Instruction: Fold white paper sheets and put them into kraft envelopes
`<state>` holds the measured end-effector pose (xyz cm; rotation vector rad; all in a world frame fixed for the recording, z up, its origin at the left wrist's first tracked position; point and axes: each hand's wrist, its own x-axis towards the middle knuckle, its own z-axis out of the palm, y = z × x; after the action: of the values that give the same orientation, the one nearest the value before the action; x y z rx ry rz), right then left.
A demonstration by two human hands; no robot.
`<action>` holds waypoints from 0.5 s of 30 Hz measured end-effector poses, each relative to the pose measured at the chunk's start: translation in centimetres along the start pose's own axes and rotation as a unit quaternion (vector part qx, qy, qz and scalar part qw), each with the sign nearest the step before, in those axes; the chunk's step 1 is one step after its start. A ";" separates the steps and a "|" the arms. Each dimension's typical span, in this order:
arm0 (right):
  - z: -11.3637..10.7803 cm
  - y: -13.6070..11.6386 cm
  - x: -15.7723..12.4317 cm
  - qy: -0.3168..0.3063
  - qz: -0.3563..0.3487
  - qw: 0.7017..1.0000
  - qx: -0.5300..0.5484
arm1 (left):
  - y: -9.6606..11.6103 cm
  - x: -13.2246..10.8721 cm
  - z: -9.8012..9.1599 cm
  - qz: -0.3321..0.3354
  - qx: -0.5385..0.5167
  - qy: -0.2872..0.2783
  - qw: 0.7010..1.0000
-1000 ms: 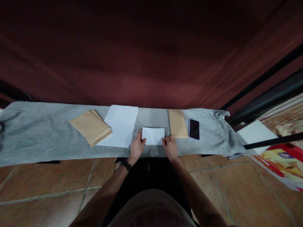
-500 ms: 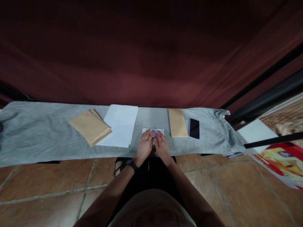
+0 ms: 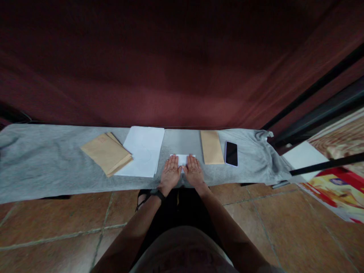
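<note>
The left hand (image 3: 170, 171) and right hand (image 3: 194, 171) are pressed flat, side by side, on the folded paper (image 3: 182, 158) near the grey cloth's (image 3: 57, 163) front edge, with bare cloth left between the white sheets (image 3: 143, 151) and the envelope (image 3: 211, 147).

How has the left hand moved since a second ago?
Yes: the left hand moved right, toward the phone, from the small paper's left edge onto its top.
</note>
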<state>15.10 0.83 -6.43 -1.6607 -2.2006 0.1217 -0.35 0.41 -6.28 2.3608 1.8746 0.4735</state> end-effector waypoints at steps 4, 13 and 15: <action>0.1 0.5 -0.8 0.027 0.001 0.999 -0.039 | -0.8 -0.6 -0.8 -0.046 0.017 -0.007 0.999; -0.8 1.8 -4.0 0.082 0.003 0.996 -0.047 | -0.5 -1.7 -1.4 -0.083 0.020 0.044 0.995; -1.0 1.3 -4.3 0.085 0.020 0.995 -0.042 | 0.6 -2.3 -1.3 -0.045 0.011 0.051 0.998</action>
<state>17.60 -2.96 -6.98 -1.6937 -2.0727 -0.0996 -0.62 -2.08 -5.33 2.2957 2.0291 0.5789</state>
